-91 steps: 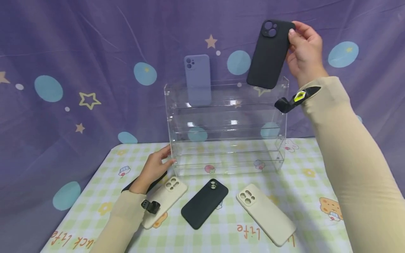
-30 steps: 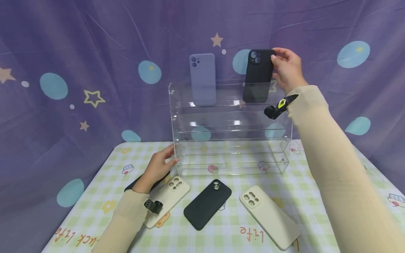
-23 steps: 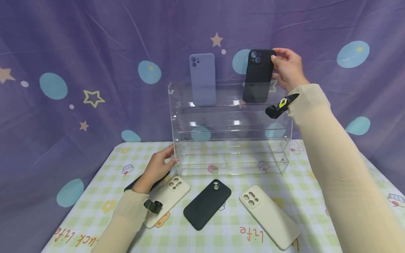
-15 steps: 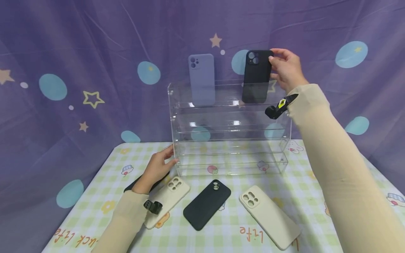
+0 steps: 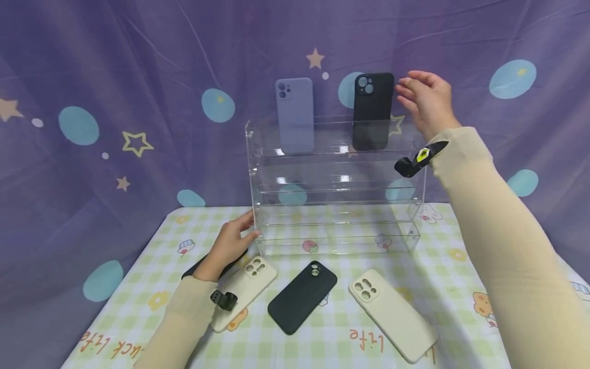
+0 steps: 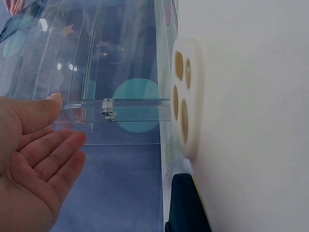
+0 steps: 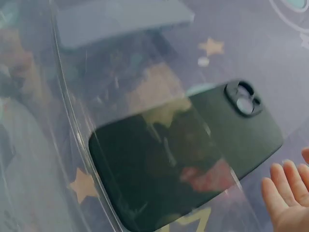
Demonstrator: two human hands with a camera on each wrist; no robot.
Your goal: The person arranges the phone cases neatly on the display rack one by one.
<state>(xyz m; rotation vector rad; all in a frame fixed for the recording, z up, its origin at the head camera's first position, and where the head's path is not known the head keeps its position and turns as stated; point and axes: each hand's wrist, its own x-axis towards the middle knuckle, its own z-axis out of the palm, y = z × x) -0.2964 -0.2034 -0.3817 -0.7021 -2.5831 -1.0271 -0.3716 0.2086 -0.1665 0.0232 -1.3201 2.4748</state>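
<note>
A black phone case [image 5: 372, 113] stands upright in the top tier of a clear acrylic display rack [image 5: 335, 224], right of a lavender phone case [image 5: 295, 115]. Just right of the black case is my right hand [image 5: 430, 100], its fingers apart from it and holding nothing. The right wrist view shows the black case [image 7: 188, 154] behind clear plastic, with my fingertips [image 7: 286, 181] beside it. My left hand [image 5: 229, 245] rests against the rack's left side. In the left wrist view, that hand [image 6: 36, 164] has its thumb at the rack's edge and its fingers loosely extended.
On the checked tablecloth [image 5: 341, 312] lie a cream case [image 5: 392, 318], a black case [image 5: 301, 297] and another cream case [image 5: 244, 292] partly under my left forearm. A dark case [image 5: 195, 267] lies behind that wrist. A purple patterned curtain [image 5: 152, 77] hangs behind the rack.
The black case went down from midair into the rack's top tier and straightened slightly. My right hand has since let go of it and moved right. My left hand stays at the rack.
</note>
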